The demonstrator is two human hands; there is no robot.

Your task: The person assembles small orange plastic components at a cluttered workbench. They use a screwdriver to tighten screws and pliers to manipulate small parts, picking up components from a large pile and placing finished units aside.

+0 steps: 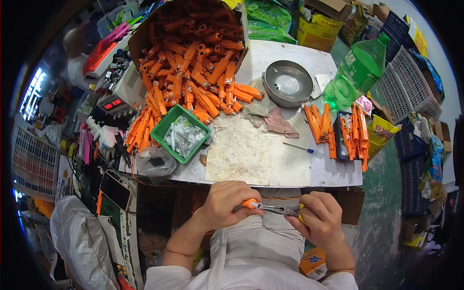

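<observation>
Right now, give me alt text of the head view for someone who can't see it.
A person's left hand holds an orange part while the right hand grips yellow-handled pliers at its end. Beyond, a white table bears heaped orange pieces, a green tub and a metal bowl.

Orange plastic piece [249, 203], partly hidden, pale tip facing right — yellow-handled pliers [288, 210], roughly level, nose at that tip
</observation>
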